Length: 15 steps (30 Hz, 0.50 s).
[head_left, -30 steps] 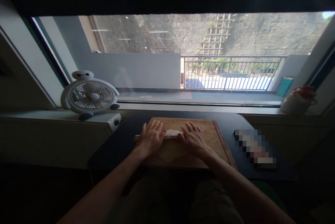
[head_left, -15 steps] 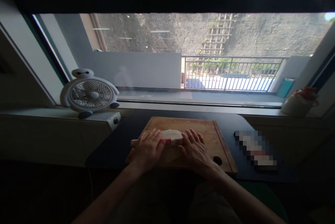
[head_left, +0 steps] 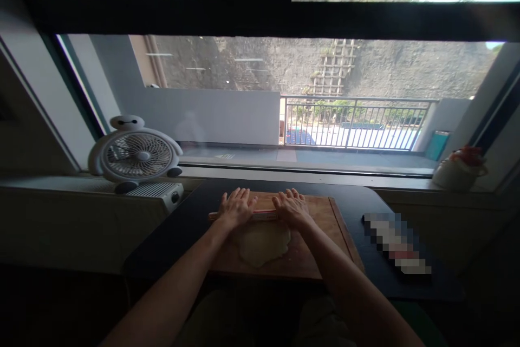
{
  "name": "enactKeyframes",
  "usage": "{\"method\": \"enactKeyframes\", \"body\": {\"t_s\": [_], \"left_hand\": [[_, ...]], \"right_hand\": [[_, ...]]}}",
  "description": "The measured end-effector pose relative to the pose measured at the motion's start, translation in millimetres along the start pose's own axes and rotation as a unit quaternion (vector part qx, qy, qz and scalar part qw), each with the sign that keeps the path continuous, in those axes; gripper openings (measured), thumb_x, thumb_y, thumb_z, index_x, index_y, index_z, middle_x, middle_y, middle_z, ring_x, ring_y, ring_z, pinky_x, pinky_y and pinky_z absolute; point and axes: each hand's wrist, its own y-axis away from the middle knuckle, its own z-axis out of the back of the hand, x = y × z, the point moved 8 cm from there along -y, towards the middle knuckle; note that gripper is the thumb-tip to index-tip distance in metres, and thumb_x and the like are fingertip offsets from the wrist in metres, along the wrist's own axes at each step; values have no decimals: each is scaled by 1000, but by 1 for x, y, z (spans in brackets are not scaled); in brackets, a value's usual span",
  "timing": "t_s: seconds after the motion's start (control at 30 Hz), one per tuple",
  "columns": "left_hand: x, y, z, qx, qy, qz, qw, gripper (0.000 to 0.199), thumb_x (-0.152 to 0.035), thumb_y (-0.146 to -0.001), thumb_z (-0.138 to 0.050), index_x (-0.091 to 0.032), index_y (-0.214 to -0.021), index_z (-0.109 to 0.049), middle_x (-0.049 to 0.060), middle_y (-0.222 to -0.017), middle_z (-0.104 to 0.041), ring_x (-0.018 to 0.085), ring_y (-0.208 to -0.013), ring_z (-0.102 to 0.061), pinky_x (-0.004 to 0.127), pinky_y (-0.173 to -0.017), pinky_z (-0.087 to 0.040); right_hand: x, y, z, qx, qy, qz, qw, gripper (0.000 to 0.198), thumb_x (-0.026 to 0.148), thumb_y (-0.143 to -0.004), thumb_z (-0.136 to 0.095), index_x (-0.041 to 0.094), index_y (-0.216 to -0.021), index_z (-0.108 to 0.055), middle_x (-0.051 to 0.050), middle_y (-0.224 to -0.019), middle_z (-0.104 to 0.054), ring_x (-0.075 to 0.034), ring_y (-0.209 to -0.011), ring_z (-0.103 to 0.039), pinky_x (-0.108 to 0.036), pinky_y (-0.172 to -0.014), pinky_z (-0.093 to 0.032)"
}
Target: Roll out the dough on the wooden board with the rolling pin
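A rolling pin (head_left: 265, 215) lies crosswise on a wooden cutting board (head_left: 320, 222), at the far edge of a flat sheet of pale dough (head_left: 264, 244). My left hand (head_left: 236, 206) rests palm down on the pin's left part, fingers stretched forward over it. On its right part lies my right hand (head_left: 291, 207), also flat with its fingers extended. A short reddish and white stretch of the pin shows between the hands; its right end is hidden under my right hand. My forearms flank the dough.
The board stands on a dark table (head_left: 187, 217) below a wide window. A blurred-out flat object (head_left: 398, 244) lies on the table at the right. A white fan (head_left: 140, 155) stands on the left, and a pale pot-like ornament (head_left: 459, 171) sits on the right sill.
Both hands have pushed the rolling pin forward, away from me, to the far edge of the dough. More of the dough now shows on the near side. The view has tilted up slightly.
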Motion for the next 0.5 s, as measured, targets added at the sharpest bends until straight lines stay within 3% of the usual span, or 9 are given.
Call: {"method": "enactKeyframes", "body": {"t_s": [0.13, 0.3, 0.4, 0.5], "left_hand": [[-12, 53, 13, -38, -1, -54, 998, 52, -46, -90, -22, -19, -126, -49, 7, -136, -46, 22, -131, -31, 46, -109, -17], [-25, 118, 31, -85, 6, -123, 989, 50, -41, -91, -26, -17, -129, -46, 9, -134, -47, 22, -130, -33, 44, -110, -16], [-24, 111, 28, -82, 2, -121, 989, 50, -41, -90, -26, -17, -131, -43, 9, -136, -45, 22, -132, -30, 44, -111, -14], [-15, 69, 15, -55, -4, -66, 996, 52, -43, -90, -25, -17, -131, -43, 8, -138, -43, 23, -133, -27, 46, -110, -13]], "right_hand": [[8, 52, 5, -95, -8, 52, 994, 50, 50, -93, -19, 24, -125, -46, -7, -140, -37, -24, -133, -20, -42, -104, -16], [14, 117, 3, -121, -5, 113, 986, 55, 51, -92, -24, 22, -138, -29, -6, -145, -28, -22, -135, -12, -40, -108, -8], [13, 107, 2, -107, -3, 116, 987, 54, 51, -92, -24, 22, -137, -30, -5, -144, -30, -22, -135, -13, -40, -108, -8], [7, 61, 0, -77, -6, 69, 995, 53, 52, -92, -22, 22, -133, -38, -7, -142, -33, -24, -134, -16, -43, -106, -13]]}}
